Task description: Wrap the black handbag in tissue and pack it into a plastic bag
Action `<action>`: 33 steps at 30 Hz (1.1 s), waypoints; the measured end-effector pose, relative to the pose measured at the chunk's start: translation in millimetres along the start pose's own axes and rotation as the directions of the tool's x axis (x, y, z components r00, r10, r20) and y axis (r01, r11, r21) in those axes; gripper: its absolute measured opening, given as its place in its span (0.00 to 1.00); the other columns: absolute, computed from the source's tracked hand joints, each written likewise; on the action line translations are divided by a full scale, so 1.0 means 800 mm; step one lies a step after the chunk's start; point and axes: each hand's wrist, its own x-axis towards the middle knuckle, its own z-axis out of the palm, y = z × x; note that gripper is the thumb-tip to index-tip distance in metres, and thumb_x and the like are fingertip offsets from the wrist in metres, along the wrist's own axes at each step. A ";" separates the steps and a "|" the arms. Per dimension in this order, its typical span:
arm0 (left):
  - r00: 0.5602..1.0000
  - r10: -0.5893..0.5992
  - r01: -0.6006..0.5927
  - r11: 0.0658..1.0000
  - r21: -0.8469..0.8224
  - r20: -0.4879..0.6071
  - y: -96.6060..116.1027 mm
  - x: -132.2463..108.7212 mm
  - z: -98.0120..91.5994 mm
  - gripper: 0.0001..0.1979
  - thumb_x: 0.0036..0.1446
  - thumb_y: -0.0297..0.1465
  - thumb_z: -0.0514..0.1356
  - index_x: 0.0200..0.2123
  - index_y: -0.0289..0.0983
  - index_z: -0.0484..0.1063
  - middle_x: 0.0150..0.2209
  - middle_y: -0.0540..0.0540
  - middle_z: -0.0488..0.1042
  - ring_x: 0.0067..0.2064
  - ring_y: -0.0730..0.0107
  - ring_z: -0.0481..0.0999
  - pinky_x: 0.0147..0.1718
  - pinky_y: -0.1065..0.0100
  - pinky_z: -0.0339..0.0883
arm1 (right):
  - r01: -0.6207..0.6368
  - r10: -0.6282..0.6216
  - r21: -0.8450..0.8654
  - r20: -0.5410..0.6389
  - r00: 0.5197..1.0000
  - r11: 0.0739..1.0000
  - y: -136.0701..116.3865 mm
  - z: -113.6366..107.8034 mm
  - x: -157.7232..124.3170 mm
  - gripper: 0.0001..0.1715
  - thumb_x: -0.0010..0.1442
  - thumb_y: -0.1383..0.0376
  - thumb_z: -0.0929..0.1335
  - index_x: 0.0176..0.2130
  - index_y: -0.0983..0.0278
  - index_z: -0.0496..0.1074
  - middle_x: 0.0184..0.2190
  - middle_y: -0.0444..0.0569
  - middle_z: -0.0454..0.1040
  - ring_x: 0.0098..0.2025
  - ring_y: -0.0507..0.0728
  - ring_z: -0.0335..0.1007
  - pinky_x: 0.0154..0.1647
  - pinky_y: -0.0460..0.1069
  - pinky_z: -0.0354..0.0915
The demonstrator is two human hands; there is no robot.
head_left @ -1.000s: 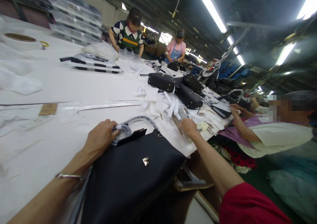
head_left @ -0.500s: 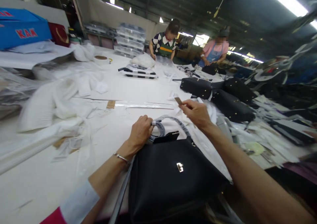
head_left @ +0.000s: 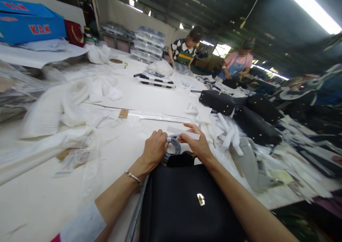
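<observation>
"Black handbag (head_left: 181, 202), where was it?"

"At the near edge of the table (head_left: 149, 103), a grey coil (head_left: 175, 146) just above its opening."

"And the grip?"

"The left hand (head_left: 155, 145) had its fingers closed on the coil's end. Just beside it, the right hand (head_left: 197, 142) pinched a white strip (head_left: 192, 135) between thumb and fingers."

"Around them?"

"White scraps (head_left: 229, 131) lay near the right hand, other black bags (head_left: 255, 126) toward the right edge, crumpled white wrapping (head_left: 44, 112) toward the left."

red letters KAN (head_left: 40, 29), the last one slightly blurred, on the side of a blue box (head_left: 55, 19) back from the near edge of its white surface (head_left: 64, 55), seemingly the same word on its upper face
</observation>
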 end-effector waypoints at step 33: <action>0.994 0.089 -0.089 0.996 -0.004 -0.071 0.001 -0.002 -0.001 0.04 0.63 0.28 0.54 0.41 0.38 0.67 0.44 0.42 0.69 0.49 0.59 0.65 0.45 0.62 0.67 | 0.691 -0.496 -0.655 0.509 0.703 0.306 0.009 0.011 -0.055 0.13 0.66 0.73 0.61 0.38 0.63 0.73 0.30 0.48 0.72 0.32 0.56 0.67 0.34 0.49 0.63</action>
